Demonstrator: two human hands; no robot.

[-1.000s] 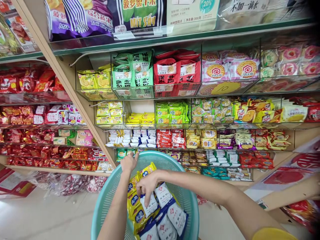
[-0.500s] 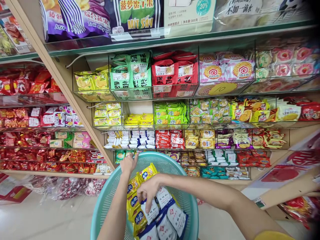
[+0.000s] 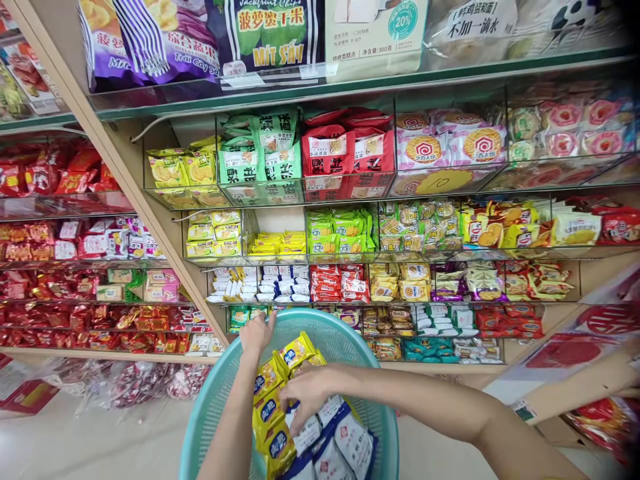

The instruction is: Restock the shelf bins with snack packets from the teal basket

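A turquoise plastic basket [image 3: 204, 407] stands at the bottom middle. My left hand [image 3: 257, 333] is closed over its far left rim. Inside lie several yellow snack packets [image 3: 277, 448] on the left and several white-and-blue snack packets [image 3: 350, 437] on the right. My right hand [image 3: 307, 392] reaches in from the right, fingers bent down around the upper edge of one white-and-blue packet, with the thumb against its front. The fingertips are partly hidden among the packets.
Shelves with clear dividers hold small snack packs, among them red bags [image 3: 347, 150], green bags [image 3: 260, 157] and yellow packs [image 3: 277, 242]. A slanted wooden post [image 3: 125, 180] parts the shelves on the left. Plastic-wrapped bags [image 3: 135, 380] lie on the floor at left.
My right hand has shifted slightly right and down over the white-and-blue packets. My left hand keeps its place on the rim. The whole view has moved a little.
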